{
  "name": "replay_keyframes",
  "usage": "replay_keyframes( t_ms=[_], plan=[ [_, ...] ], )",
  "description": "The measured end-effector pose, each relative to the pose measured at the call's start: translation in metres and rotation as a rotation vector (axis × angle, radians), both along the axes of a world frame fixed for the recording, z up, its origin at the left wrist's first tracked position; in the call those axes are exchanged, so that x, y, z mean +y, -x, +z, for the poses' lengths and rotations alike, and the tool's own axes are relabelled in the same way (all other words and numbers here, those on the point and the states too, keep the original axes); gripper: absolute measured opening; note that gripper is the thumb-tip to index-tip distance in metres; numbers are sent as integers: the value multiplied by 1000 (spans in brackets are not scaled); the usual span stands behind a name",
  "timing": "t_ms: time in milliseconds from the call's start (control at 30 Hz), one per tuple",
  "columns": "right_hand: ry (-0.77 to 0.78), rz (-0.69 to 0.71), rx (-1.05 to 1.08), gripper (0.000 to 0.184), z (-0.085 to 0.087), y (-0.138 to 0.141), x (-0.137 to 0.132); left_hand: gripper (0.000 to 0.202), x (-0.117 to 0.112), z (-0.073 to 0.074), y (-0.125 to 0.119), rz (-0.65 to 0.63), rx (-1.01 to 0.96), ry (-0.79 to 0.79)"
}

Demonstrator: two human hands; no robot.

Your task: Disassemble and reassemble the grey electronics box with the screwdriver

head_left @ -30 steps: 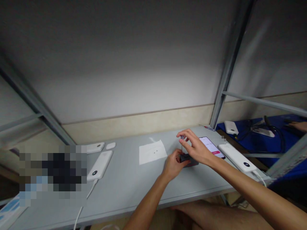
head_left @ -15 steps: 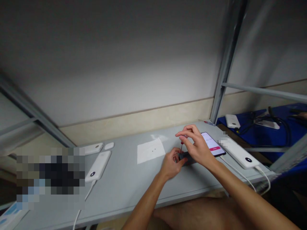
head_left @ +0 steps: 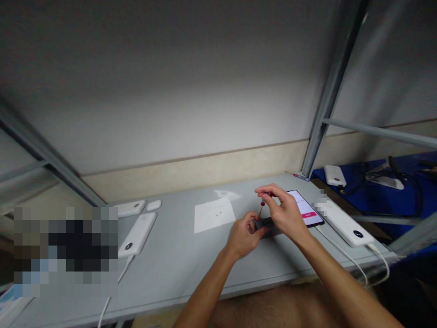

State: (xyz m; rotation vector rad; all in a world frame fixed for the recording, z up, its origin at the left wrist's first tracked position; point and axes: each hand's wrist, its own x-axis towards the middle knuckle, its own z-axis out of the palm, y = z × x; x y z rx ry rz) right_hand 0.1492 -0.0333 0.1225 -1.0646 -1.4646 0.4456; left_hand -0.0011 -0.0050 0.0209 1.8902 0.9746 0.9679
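a small screwdriver point(head_left: 262, 203) with a red part on its handle is pinched between the thumb and fingers of the right hand point(head_left: 285, 209); its thin shaft is pointed down at a dark grey device point(head_left: 264, 223). the device is placed right of the middle of the tabletop point(head_left: 180, 264) and is gripped at its left end by the thumb and fingers of the left hand point(head_left: 244, 234). its right part is hidden by the right hand, and whether the tip is seated in it cannot be told.

to the left, a white sheet point(head_left: 206, 218) is laid flat, with two tiny dark specks point(head_left: 218, 214) on it. just right of the right hand, a lit phone point(head_left: 309, 214) is set down, and beside it a long white power bank point(head_left: 344, 223) is joined to a white cable point(head_left: 384, 262). at the far right corner a slim red-and-grey tool point(head_left: 301, 176) is seen. on the left, a white power bank with a cord point(head_left: 139, 234) is placed near a small white case point(head_left: 154, 205).
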Motion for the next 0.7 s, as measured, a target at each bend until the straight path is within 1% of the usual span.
replay_keyframes(
  t_ms=[67, 133, 167, 300, 467, 567, 700],
  plan=[
    [48, 56, 31, 22, -3, -3, 1, 26, -1, 1, 0, 4, -8, 16],
    [56, 97, 25, 24, -5, -3, 2, 26, -1, 1, 0, 4, -11, 14],
    [39, 94, 12, 24, -6, -2, 2, 26, -1, 1, 0, 2, -8, 5],
    [-40, 7, -21, 22, -11, 1, 1, 23, 0, -1, 0, 6, 10, -27],
    [-40, 5, -22, 26, -19, -4, -3, 24, 0, -1, 0, 21, 18, -32],
    [-63, -78, 89, 24, -23, -15, -2, 26, 1, -1, 1, 28, 28, -19],
    [-139, -257, 355, 23, -31, -44, 8, 26, 3, -1, 5, -3, 20, -44]
  ],
)
